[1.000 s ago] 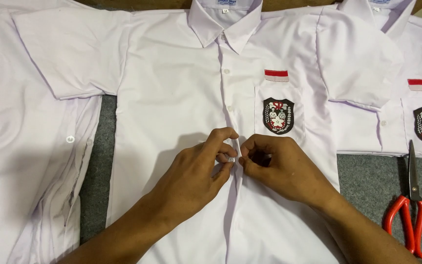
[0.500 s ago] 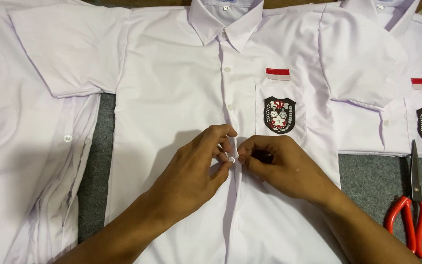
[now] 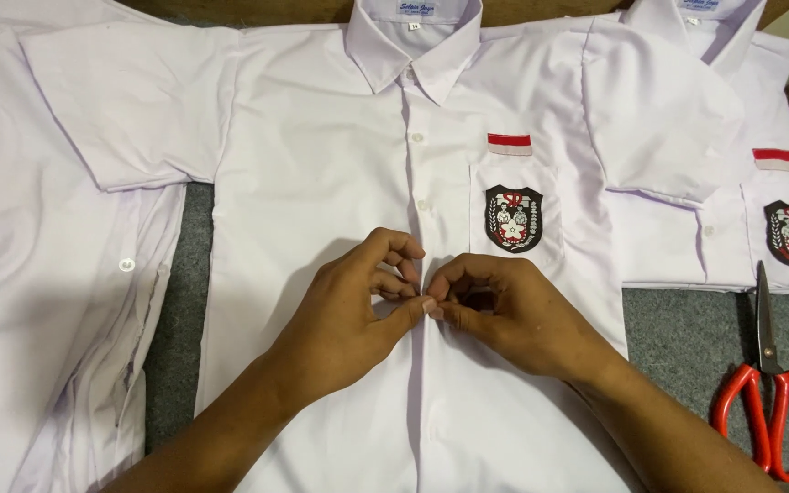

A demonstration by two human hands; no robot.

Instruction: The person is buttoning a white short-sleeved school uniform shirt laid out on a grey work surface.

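Note:
A white short-sleeved shirt (image 3: 321, 164) lies flat, front up, with a collar at the top, a chest pocket bearing a black crest badge (image 3: 512, 218) and a red and white strip (image 3: 509, 143) above it. My left hand (image 3: 349, 315) and my right hand (image 3: 504, 310) meet fingertip to fingertip on the button placket (image 3: 420, 173) at mid-chest. Both pinch the placket fabric there; the button under the fingers is hidden. Two buttons above are fastened.
Another white shirt (image 3: 38, 301) lies at the left, overlapped by the middle one's sleeve. A third shirt (image 3: 760, 100) with the same badge lies at the right. Red-handled scissors (image 3: 769, 383) rest on the grey surface (image 3: 705, 338) at the right, blades pointing away.
The view has shifted slightly, so the shirt sits a little lower in frame. My fingertips have closed together over the button that showed between them before.

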